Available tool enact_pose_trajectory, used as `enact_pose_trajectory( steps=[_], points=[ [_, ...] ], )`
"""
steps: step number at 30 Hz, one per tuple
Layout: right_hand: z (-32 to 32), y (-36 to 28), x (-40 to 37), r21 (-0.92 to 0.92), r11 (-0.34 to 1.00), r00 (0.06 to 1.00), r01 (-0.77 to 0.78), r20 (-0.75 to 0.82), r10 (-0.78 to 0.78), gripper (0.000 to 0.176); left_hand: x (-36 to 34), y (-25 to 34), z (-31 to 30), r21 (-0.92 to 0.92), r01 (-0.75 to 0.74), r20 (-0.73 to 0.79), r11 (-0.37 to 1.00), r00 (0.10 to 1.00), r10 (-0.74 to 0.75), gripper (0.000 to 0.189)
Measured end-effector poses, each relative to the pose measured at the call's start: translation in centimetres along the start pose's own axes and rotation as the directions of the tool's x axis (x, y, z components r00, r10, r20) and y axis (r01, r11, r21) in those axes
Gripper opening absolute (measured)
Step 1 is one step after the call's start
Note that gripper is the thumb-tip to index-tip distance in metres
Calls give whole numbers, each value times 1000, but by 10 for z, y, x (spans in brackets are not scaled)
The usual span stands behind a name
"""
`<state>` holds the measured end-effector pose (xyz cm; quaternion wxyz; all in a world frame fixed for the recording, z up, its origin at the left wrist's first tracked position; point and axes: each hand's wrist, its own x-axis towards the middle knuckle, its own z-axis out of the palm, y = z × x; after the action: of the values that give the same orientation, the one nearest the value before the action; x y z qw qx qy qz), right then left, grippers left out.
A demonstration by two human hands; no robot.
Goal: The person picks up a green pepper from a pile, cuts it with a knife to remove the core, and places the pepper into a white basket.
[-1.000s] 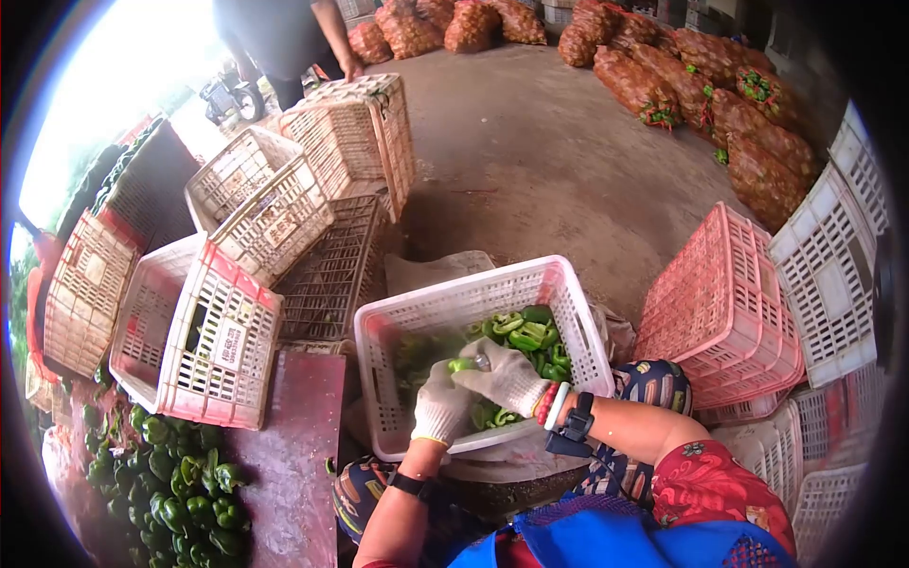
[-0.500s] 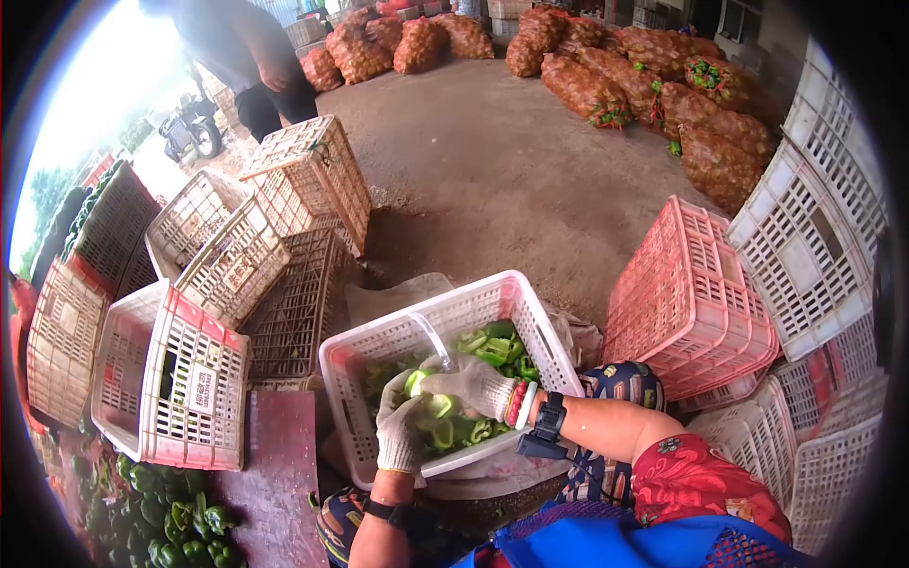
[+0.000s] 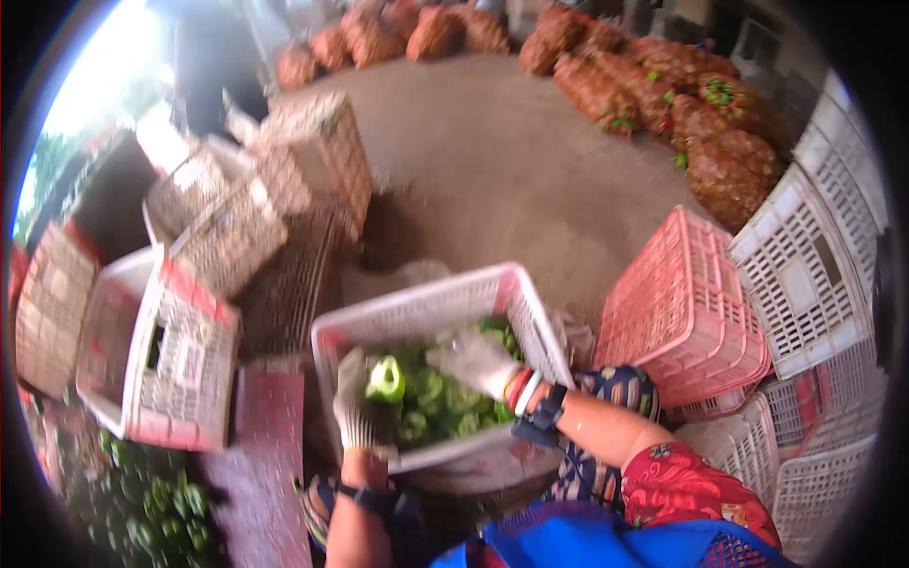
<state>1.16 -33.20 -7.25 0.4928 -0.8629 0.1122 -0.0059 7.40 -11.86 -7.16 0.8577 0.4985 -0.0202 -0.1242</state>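
My left hand (image 3: 362, 402), in a whitish work glove, grips a green bell pepper (image 3: 385, 381) whose pale, hollow cut end faces up. To its right, my right hand (image 3: 476, 363), gloved too, hovers over the peppers with its fingers toward the left. Motion smears those fingers, so whether they hold anything cannot be made out. Both hands are above a white plastic crate (image 3: 431, 297) with a pinkish rim, standing in front of my knees. Inside it lie many green pepper pieces (image 3: 445, 402), blurred together.
White slatted crates (image 3: 204, 364) stand at the left, beside a heap of whole green peppers (image 3: 156, 502) and a reddish board (image 3: 260, 464). Stacked pink crates (image 3: 686, 303) and white crates (image 3: 805, 270) are at the right. Filled net sacks (image 3: 653, 80) line the back; a person (image 3: 213, 71) stands far left.
My hands have separated: the left moved left with the pepper, the right drew away from it. The whole view has shifted slightly and blurred.
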Motion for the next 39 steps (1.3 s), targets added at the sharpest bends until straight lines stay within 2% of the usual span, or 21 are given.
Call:
enact_pose_trajectory(
  steps=[2,3,4,5,6,7,8,10,13,17,19,22,23,24,27,30,32,33,34,35,39],
  points=[
    [-9,-45,-19,476,764,892,-436,342,296,40,-5,-12,1,5,11,-18,1000,1000,-11,32],
    [3,-45,-25,548,712,893,-438,356,275,41,-8,-23,-3,382,-203,46,902,979,201,34],
    [14,-44,-28,626,658,906,-418,343,249,41,-6,-32,-3,673,-399,221,622,912,346,35],
    [26,-38,-27,680,633,928,-371,305,215,43,-5,-32,5,317,-146,11,937,989,150,36],
    [34,-36,-25,731,608,950,-310,255,179,45,-6,-27,18,-156,100,-88,983,990,-114,36],
    [36,-35,-26,755,606,968,-249,217,128,47,-7,-23,27,-164,121,-91,979,986,-137,34],
    [36,-37,-28,777,601,981,-188,178,77,50,-12,-23,28,390,-68,-31,918,996,87,32],
    [22,-58,-37,762,622,982,-180,179,65,55,-8,-29,23,536,-213,40,817,973,227,31],
    [35,-32,-29,778,612,985,-142,174,7,65,-10,-26,34,362,-74,-68,929,992,106,30],
    [18,-46,-32,740,627,966,-243,246,83,63,-10,-27,35,492,15,-163,871,984,75,29],
    [3,-43,-24,721,617,940,-316,327,99,62,-14,-14,39,580,-56,-24,812,996,86,29],
    [-6,-9,-1,798,447,895,-404,447,10,44,-9,-2,31,638,-158,135,753,986,93,30],
    [-16,-23,-7,798,373,877,-473,465,117,35,-9,6,28,641,-197,172,742,979,111,31],
    [-22,-20,-8,761,430,864,-487,491,110,34,-8,13,26,643,-237,210,728,969,130,32],
    [-28,-7,-3,677,493,793,-547,607,48,38,-14,31,27,586,-5,285,810,937,-201,39],
    [-29,-24,-6,650,552,783,-522,623,7,46,-15,27,19,690,-363,543,626,832,-116,42],
    [-29,-28,-9,596,644,787,-479,617,15,53,-16,35,18,801,-232,439,552,854,-279,37],
    [-9,-4,-3,608,611,786,-507,617,38,57,-20,35,8,832,-295,437,470,870,-227,30],
    [-19,-17,-9,442,798,818,-410,566,107,63,-12,23,14,825,-384,476,414,868,-144,22],
    [-20,-31,-13,497,792,843,-355,537,41,67,-13,15,6,848,-390,461,359,877,-136,17],
    [3,-18,-17,551,703,841,-450,527,125,65,-22,2,11,881,-385,392,275,919,33,15]
  ],
)
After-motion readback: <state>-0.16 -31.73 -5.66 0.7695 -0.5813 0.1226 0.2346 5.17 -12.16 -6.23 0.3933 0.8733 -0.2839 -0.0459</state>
